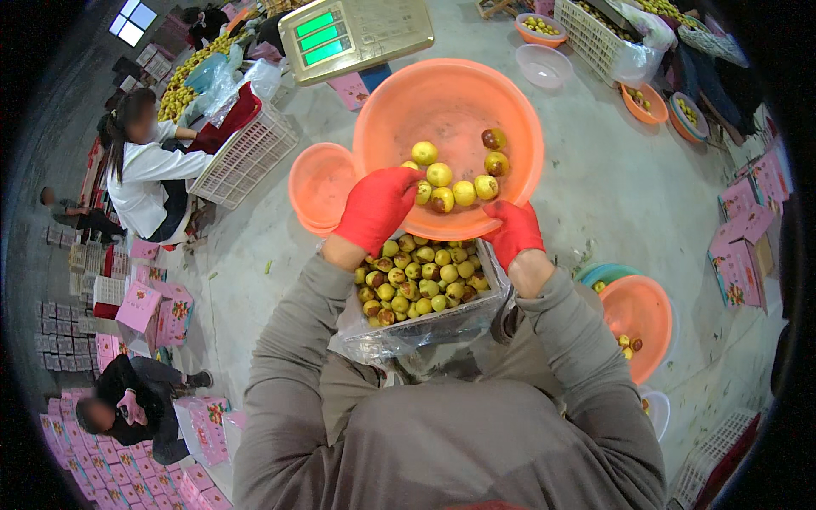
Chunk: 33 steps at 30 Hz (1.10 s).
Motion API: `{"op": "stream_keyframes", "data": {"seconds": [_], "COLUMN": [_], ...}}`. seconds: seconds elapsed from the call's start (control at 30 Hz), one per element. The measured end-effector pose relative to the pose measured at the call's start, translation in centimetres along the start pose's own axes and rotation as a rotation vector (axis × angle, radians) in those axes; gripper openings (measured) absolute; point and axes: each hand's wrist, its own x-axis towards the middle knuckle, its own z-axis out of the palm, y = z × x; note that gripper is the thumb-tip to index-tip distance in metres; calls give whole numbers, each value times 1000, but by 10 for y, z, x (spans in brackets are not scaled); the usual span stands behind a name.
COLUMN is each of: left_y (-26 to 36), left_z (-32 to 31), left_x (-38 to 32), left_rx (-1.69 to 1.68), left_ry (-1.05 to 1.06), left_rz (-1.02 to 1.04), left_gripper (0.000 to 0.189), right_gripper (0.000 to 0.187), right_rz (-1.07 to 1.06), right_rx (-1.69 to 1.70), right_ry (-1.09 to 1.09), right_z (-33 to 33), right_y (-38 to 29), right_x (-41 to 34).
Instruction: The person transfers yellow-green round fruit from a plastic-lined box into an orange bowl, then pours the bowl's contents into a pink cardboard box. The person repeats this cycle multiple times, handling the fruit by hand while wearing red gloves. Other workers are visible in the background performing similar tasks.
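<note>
A large orange plastic basin (pixel 446 95) lies before me, with several yellow-green jujubes (pixel 439 174) with brown patches along its near side and right. My left hand (pixel 382 204), in a red glove, reaches over the near left rim. Its fingertips are among the jujubes; whether they pinch one is hidden. At the near right, my right hand (pixel 517 233), gloved in red too, grips the basin's rim. Under that rim, a box (pixel 408 328) lined with clear plastic stands between my knees, filled with jujubes (pixel 414 274).
Beyond the basin stands a weighing scale (pixel 357 38) with lit green displays. Smaller orange basins (pixel 322 182) sit at left; another orange basin (pixel 637 319) holds jujubes at right. A person in white (pixel 150 172) works at a plastic crate (pixel 245 156). Pink cartons (pixel 143 306) line the left.
</note>
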Motion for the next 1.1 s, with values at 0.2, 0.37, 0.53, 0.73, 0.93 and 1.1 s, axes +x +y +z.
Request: {"op": "stream_keyframes", "data": {"seconds": [0.2, 0.37, 0.53, 0.73, 0.93, 1.1], "left_y": [-11, -12, 3, 16, -38, -88], "left_z": [26, 44, 54, -3, -27, 52], "left_x": [18, 32, 30, 5, -92, -168], "left_rx": [278, 247, 187, -509, -975, -71], "left_ry": [-257, -456, -528, -358, -662, -726], "left_rz": [108, 45, -107, -198, -586, -427], "left_gripper": [25, 30, 41, 41, 43, 50], "right_gripper": [54, 44, 36, 37, 44, 41], "right_rz": [-20, -80, 25, 44, -22, -2], "right_rx": [73, 26, 37, 16, 16, 59], "right_ry": [-30, -59, -43, -49, -55, -21], "right_z": [-4, -19, -32, -26, -24, -21], "right_y": [4, 14, 21, 8, -4, 1], "right_x": [-1, 15, 26, 19, 21, 23]}}
